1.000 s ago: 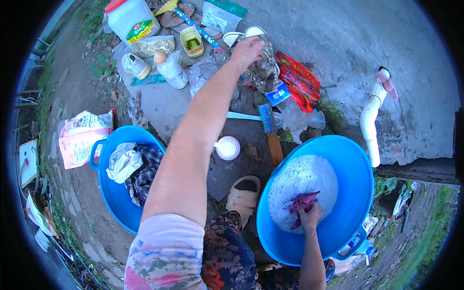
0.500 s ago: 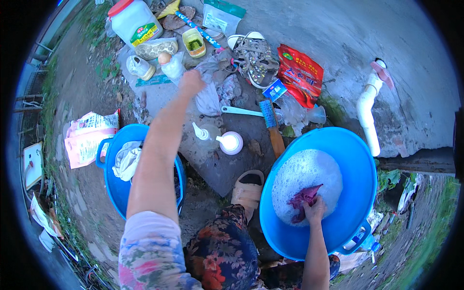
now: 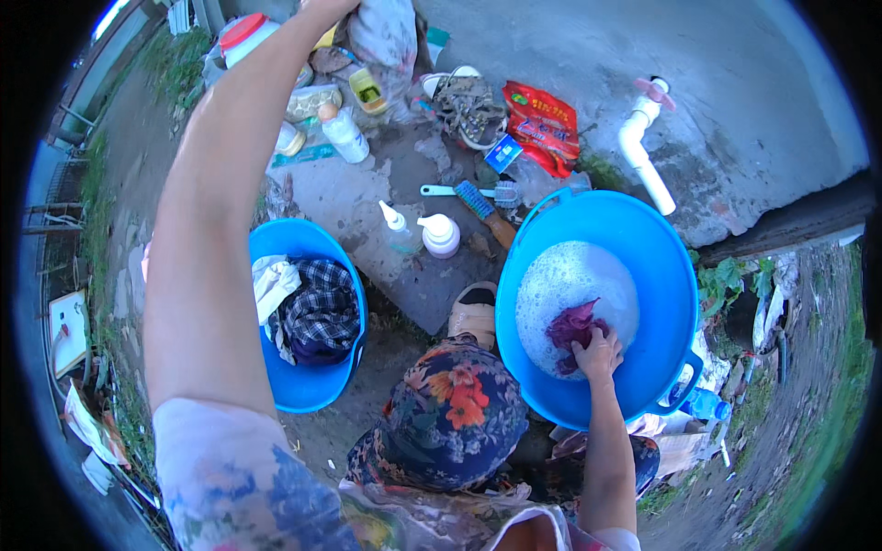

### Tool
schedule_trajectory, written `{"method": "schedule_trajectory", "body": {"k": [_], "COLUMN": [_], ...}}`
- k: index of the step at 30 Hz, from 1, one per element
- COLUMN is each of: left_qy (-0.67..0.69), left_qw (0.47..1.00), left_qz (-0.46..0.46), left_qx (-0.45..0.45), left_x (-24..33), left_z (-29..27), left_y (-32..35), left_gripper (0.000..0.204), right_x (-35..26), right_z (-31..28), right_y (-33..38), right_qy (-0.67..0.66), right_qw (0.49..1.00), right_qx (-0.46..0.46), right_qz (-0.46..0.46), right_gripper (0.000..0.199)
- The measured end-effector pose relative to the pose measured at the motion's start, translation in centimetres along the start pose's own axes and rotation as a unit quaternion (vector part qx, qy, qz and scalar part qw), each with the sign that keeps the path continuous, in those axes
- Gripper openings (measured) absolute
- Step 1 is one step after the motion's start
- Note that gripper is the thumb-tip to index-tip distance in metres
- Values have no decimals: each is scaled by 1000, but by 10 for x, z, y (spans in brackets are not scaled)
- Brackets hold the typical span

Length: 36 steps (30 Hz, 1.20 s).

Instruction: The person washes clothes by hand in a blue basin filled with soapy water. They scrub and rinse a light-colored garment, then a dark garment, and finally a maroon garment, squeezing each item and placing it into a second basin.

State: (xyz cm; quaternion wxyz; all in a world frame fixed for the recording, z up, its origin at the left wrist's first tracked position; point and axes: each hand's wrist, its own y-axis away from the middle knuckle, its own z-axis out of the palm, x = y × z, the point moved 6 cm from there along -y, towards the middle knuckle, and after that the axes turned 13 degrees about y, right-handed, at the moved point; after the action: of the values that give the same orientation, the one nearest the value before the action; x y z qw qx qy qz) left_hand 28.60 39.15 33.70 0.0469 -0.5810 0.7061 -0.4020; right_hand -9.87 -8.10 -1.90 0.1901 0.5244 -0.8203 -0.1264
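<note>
Blue basin, magenta cloth, dark checked garment, red packet.

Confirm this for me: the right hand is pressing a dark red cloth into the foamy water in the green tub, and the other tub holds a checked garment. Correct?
Not quite. The tub with the foamy water is blue, not green, as the head view shows. The right hand does press a dark red cloth into it, and the other tub, also blue, holds a checked garment.
</note>
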Motion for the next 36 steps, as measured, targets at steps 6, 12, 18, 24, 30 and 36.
{"method": "schedule_trajectory", "body": {"k": [6, 12, 18, 24, 30, 36], "left_qy": [65, 348, 531, 658, 660, 471], "left_qw": [995, 935, 846, 735, 695, 821], "left_qz": [22, -45, 14, 25, 14, 110], "left_qx": [66, 45, -43, -163, -285, -303], "left_x": [62, 138, 229, 294, 364, 342], "left_z": [-40, -68, -85, -62, -16, 50], "left_y": [6, -3, 3, 11, 110, 167], "left_gripper": [29, 24, 23, 25, 23, 24], "right_x": [30, 49, 34, 19, 29, 123], "right_z": [-10, -37, -92, -171, -187, -125], "right_y": [25, 40, 53, 80, 93, 61], "right_qy": [-96, -211, -419, -705, -923, -939], "right_qw": [993, 958, 882, 683, 331, 303], "right_qx": [62, 179, 180, 89, -9, 158], "right_qz": [-12, -76, -117, -173, -194, -32], "right_gripper": [46, 35, 30, 38, 24, 12]}}
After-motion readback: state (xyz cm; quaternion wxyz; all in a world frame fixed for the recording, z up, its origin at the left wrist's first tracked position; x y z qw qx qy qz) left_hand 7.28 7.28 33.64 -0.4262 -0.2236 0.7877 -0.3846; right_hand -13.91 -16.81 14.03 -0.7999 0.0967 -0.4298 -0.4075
